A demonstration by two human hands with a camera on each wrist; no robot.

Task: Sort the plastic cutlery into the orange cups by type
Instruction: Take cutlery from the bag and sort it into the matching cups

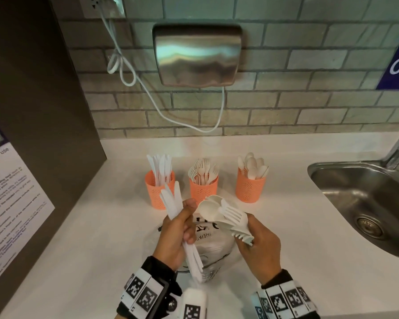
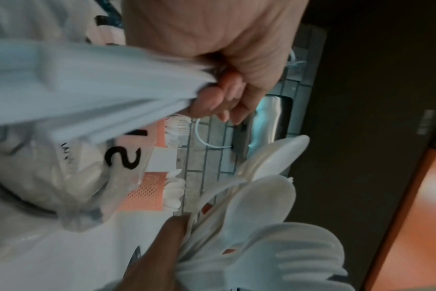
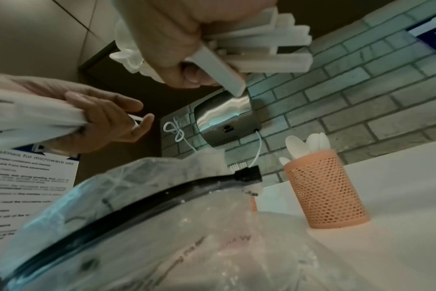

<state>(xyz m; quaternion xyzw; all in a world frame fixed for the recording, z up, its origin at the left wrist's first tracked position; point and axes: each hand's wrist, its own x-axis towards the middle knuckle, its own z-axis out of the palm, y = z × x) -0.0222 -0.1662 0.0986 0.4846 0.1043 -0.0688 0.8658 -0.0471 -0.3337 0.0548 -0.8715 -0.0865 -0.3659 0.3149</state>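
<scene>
Above the clear plastic bag [image 3: 162,226], the right hand [image 3: 172,39] gripped white cutlery [image 3: 266,47]; an orange cup [image 3: 326,189] of spoons [image 3: 314,143] stood beside the bag.

Matt white plastic filling both my hands

I'm gripping smooth plastic knives [image 1: 173,203]; perforated orange cups [image 1: 250,187] are standing matt beside a brushed steel sink [image 1: 359,194] and crinkly clear bag [image 3: 212,236].

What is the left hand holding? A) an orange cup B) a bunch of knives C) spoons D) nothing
B: in the head view the left hand grips a bunch of white knives, while the spoons and forks are in the right hand, and the orange cups stand untouched on the counter.
</scene>
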